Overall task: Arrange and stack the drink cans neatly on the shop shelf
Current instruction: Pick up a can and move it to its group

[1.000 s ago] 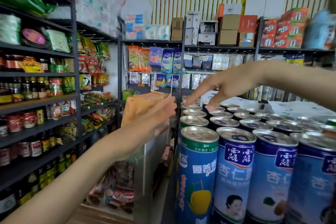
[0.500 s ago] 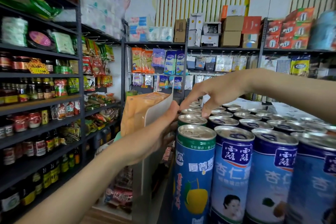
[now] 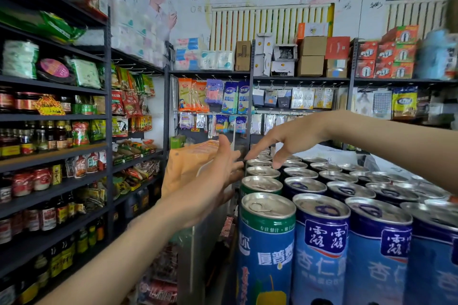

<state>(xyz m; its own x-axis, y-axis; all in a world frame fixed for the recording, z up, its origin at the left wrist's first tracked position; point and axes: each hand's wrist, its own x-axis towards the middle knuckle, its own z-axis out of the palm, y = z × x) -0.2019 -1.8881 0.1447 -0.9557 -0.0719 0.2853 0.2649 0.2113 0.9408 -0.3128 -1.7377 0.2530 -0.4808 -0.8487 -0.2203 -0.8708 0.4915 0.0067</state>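
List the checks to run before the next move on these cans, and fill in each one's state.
1. Left hand free: ok. The left hand is open, fingers straight, at the side of the leftmost column.
2. Right hand free: ok. The right hand points its fingers down onto the can tops and grips nothing.
3. Front row upright: ok. The green-rimmed can and the blue cans stand upright side by side.
4. Far rows aligned: cannot tell; the right hand covers part of them.
5. Clearance on the left: cannot tell; the orange bag stands close beside the cans, behind the left hand.
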